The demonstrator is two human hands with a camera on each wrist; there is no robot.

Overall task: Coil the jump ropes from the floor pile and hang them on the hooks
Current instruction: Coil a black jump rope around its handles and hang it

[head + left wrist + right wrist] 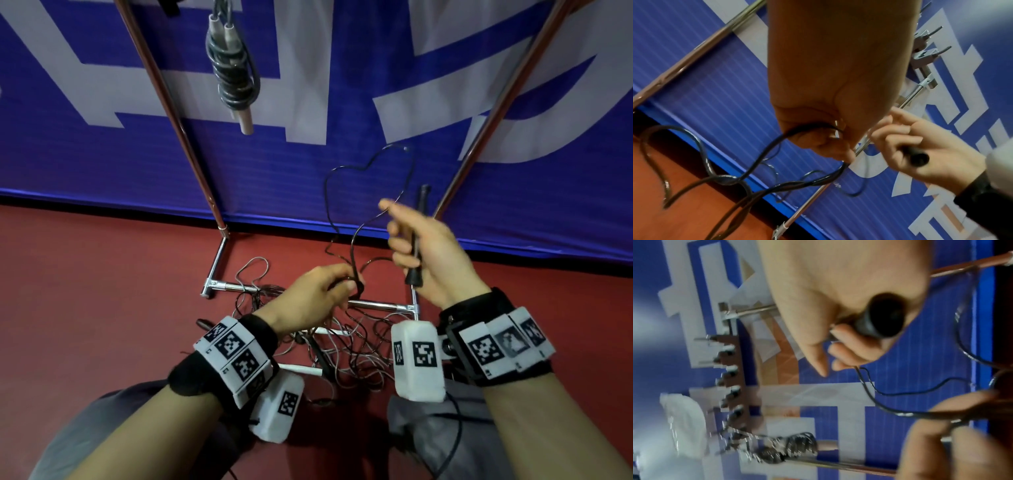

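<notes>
My right hand (pixel 411 240) grips a black jump-rope handle (pixel 418 236) upright, its butt end (pixel 882 316) close to the right wrist camera. A thin black cord (pixel 346 205) loops up from the handle against the blue banner and comes down to my left hand (pixel 329 291), which pinches it (pixel 813 128) between curled fingers. Loose tangled ropes (pixel 342 353) lie in a pile on the red floor below both hands. One coiled rope with pale handles (pixel 233 72) hangs high on the rack at the upper left, and its blurred coil (pixel 789 446) shows below a row of hooks (pixel 729 379).
A chrome rack base (pixel 373 305) sits on the red floor (pixel 102 291), with two slanting uprights (pixel 178 130) before the blue-and-white banner (pixel 308 102). Bare hooks (pixel 929 52) show on the rack's bar. My grey-trousered knees (pixel 113 428) fill the bottom of the head view.
</notes>
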